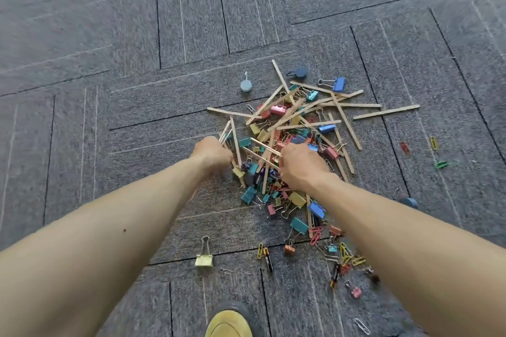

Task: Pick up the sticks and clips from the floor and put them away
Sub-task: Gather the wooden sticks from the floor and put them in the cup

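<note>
A heap of thin wooden sticks [315, 111] and coloured binder clips [278, 110] lies on the grey carpet in the middle of the view. My left hand [212, 152] grips a bundle of several sticks [231, 135] at the heap's left edge. My right hand [299, 165] is down in the heap and pinches sticks [264, 146] that jut out to its left. One long stick [386, 112] lies apart on the right. A yellow binder clip [204, 258] sits alone near me.
Loose paper clips [349, 254], two batteries [268, 260] and small round magnets [246, 85] are scattered around the heap. More paper clips [432, 143] lie to the right. My yellow shoe [228, 323] shows at the bottom edge. Grey carpet tiles [109, 63] surround everything.
</note>
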Action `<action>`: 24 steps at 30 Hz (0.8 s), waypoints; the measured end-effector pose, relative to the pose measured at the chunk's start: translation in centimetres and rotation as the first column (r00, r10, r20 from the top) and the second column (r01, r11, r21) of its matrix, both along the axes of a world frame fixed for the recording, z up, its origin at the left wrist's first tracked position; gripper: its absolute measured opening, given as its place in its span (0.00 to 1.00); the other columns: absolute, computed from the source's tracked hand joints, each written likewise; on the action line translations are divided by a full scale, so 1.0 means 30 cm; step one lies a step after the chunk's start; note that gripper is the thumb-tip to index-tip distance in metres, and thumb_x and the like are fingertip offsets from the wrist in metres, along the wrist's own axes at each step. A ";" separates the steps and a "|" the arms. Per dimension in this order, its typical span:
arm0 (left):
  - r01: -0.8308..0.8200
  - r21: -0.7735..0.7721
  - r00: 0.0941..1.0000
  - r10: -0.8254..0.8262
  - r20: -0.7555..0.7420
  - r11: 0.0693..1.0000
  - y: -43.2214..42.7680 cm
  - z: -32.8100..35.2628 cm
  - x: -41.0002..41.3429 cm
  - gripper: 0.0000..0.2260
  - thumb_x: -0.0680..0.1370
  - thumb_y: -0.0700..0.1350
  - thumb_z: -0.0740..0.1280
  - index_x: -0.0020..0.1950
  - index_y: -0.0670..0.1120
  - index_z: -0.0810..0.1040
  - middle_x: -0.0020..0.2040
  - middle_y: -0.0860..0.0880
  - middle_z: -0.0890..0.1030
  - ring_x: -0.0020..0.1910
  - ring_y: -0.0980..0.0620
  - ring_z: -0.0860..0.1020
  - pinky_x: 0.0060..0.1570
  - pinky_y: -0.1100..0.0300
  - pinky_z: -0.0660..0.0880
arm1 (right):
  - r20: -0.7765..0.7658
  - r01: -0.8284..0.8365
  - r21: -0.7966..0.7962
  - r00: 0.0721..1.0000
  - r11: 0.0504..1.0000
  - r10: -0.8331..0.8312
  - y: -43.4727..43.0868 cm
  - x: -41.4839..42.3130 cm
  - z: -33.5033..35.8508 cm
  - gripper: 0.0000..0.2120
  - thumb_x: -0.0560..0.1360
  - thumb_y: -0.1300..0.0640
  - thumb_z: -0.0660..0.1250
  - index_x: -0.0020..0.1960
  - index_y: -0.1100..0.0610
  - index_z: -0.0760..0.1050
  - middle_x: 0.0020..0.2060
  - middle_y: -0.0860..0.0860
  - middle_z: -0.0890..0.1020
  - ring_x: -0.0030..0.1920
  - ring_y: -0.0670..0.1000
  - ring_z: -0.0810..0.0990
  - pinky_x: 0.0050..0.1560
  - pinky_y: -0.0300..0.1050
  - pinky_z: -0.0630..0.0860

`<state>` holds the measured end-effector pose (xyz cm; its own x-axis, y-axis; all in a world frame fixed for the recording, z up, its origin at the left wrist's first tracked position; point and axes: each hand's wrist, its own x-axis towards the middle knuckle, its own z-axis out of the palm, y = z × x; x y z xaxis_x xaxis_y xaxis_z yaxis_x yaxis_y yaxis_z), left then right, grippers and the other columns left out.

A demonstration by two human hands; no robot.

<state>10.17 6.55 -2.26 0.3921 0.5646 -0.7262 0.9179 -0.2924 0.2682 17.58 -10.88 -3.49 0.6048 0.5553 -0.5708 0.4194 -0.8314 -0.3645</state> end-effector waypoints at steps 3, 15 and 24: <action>0.017 0.012 1.000 -0.017 0.024 1.000 0.018 0.021 0.034 0.19 0.79 0.53 0.67 0.35 0.42 0.69 0.36 0.48 0.75 0.25 0.54 0.64 0.25 0.62 0.68 | -0.118 -0.047 0.029 0.992 0.998 0.050 0.002 0.055 0.034 0.08 0.75 0.68 0.62 0.51 0.63 0.77 0.43 0.57 0.81 0.44 0.56 0.82 0.47 0.51 0.83; 0.062 0.165 0.990 -0.082 0.116 0.984 0.000 -0.064 -0.014 0.07 0.79 0.44 0.67 0.44 0.42 0.78 0.41 0.46 0.81 0.36 0.50 0.78 0.41 0.54 0.80 | -0.243 0.373 0.175 0.913 0.911 -0.327 -0.120 0.077 0.031 0.14 0.74 0.68 0.55 0.31 0.61 0.69 0.27 0.54 0.73 0.26 0.52 0.70 0.22 0.37 0.63; 0.117 -0.205 0.954 -0.053 0.294 0.972 -0.037 0.031 -0.023 0.05 0.82 0.38 0.60 0.57 0.43 0.71 0.47 0.44 0.80 0.42 0.51 0.78 0.39 0.62 0.72 | -0.511 0.609 0.168 0.727 0.776 -0.460 -0.241 0.164 0.037 0.09 0.80 0.66 0.57 0.44 0.65 0.73 0.35 0.59 0.78 0.27 0.52 0.74 0.25 0.44 0.71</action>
<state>9.48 5.44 -1.33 0.6402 0.3609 -0.6781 0.7678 -0.2711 0.5806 22.49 -18.11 -2.37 0.5953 0.3997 -0.6970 -0.3176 -0.6798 -0.6611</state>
